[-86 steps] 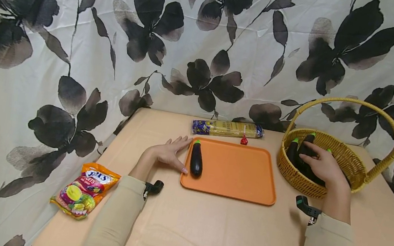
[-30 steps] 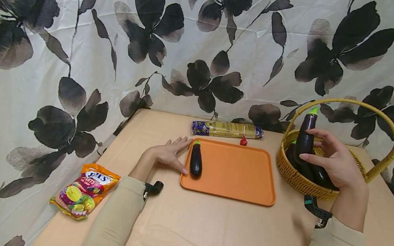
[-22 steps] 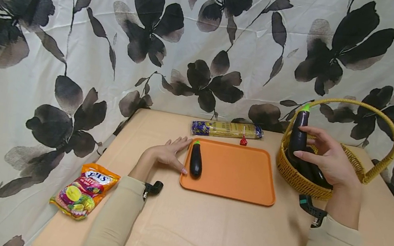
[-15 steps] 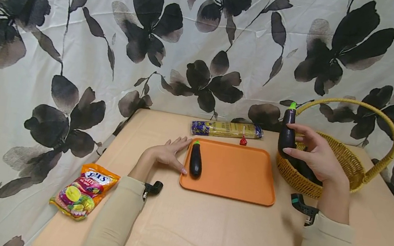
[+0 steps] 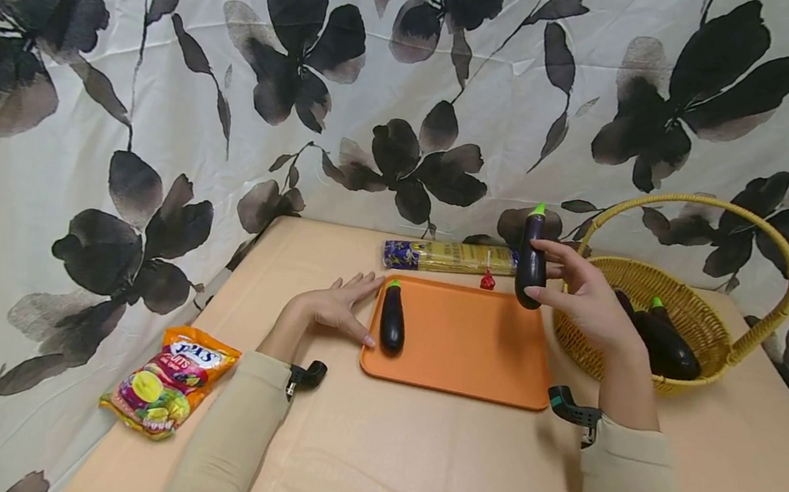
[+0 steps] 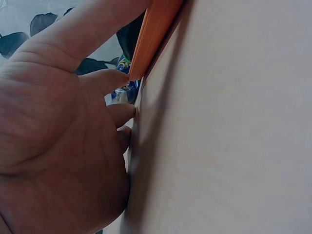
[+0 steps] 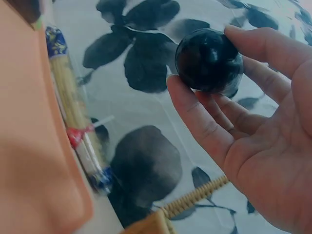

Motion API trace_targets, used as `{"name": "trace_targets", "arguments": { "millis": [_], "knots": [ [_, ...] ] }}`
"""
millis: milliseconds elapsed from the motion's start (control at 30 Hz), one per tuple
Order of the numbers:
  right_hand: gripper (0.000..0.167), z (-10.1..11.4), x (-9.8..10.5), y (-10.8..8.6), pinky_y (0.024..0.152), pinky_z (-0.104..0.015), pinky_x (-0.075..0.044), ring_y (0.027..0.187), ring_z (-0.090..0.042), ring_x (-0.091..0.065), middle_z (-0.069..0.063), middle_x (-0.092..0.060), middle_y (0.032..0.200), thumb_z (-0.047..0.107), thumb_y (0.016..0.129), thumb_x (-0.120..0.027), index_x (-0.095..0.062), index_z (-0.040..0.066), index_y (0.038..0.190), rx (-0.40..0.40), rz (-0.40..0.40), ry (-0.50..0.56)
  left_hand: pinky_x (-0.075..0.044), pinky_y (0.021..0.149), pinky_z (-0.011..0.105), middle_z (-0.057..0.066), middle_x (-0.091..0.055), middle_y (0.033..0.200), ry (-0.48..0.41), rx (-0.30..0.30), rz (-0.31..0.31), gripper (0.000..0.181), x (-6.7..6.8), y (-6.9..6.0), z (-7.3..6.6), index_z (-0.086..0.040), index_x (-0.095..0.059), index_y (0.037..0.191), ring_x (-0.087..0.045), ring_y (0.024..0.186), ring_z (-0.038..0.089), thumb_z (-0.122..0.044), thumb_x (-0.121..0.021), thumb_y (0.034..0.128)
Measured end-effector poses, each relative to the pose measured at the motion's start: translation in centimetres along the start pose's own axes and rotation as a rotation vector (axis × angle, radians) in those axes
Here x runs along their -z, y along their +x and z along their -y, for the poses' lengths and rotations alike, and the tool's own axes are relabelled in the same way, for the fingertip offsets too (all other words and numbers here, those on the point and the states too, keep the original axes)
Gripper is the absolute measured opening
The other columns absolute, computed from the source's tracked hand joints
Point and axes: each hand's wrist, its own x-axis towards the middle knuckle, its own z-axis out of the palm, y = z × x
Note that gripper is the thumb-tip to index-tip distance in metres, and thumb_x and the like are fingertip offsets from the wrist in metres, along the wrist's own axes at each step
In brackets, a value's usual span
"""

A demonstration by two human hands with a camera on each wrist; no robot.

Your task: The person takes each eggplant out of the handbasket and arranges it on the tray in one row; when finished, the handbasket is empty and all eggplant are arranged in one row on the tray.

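My right hand [image 5: 587,300] pinches an eggplant [image 5: 532,257] between thumb and fingers, upright above the right end of the orange tray [image 5: 464,344]. In the right wrist view its dark round end [image 7: 208,61] faces the camera. A second eggplant [image 5: 393,320] lies at the tray's left side. My left hand [image 5: 336,305] rests at the tray's left edge with fingers spread; in the left wrist view its thumb and a fingertip touch the orange rim [image 6: 155,36]. More eggplants [image 5: 664,344] lie in the wicker basket [image 5: 720,325] on the right, partly hidden by my right hand.
Behind the tray lies a clear packet of what looks like spaghetti [image 5: 449,259], with a red-wrapped lollipop [image 5: 487,280] in front. A candy bag [image 5: 171,383] lies by my left forearm. The basket's tall handle [image 5: 703,203] arches up at the right. A floral curtain hangs behind.
My right hand has lifted an eggplant out of the basket and carried it left, over the tray's right end. My left hand has stayed at the tray's left edge.
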Motion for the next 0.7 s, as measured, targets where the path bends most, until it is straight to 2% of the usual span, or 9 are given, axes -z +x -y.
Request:
{"name": "trace_targets", "arguments": {
  "millis": [233, 467, 700],
  "knots": [
    [0.067, -0.3, -2.0, 0.8, 0.088, -0.024, -0.056, 0.122, -0.032, -0.051, -0.019, -0.047, 0.145, 0.007, 0.096, -0.074, -0.046, 0.019, 0.157, 0.005, 0.036, -0.004, 0.011, 0.13, 0.056, 0.01, 0.002, 0.177, 0.0, -0.002, -0.003, 0.133, -0.1, 0.0, 0.0, -0.022, -0.008, 0.17, 0.01, 0.163, 0.029, -0.06, -0.09, 0.0713],
    [0.069, -1.3, -4.2, 1.9, 0.093, -0.026, -0.054, 0.13, -0.037, -0.047, -0.017, -0.042, 0.154, 0.01, 0.096, -0.075, -0.046, 0.021, 0.157, -0.073, 0.079, 0.041, 0.01, 0.13, 0.056, 0.01, 0.001, 0.177, 0.001, 0.002, -0.007, 0.134, -0.2, 0.0, 0.0, -0.022, -0.009, 0.17, 0.009, 0.163, 0.029, -0.06, -0.09, 0.0708],
    [0.067, -2.4, -6.5, 2.9, 0.089, -0.034, -0.055, 0.126, -0.038, -0.047, -0.014, -0.044, 0.151, 0.013, 0.093, -0.078, -0.051, 0.025, 0.153, -0.131, 0.121, -0.005, 0.01, 0.13, 0.056, 0.009, 0.002, 0.177, -0.002, 0.005, -0.004, 0.134, -0.1, 0.0, 0.0, -0.023, -0.008, 0.17, 0.01, 0.163, 0.029, -0.06, -0.09, 0.0706]
  ]
}}
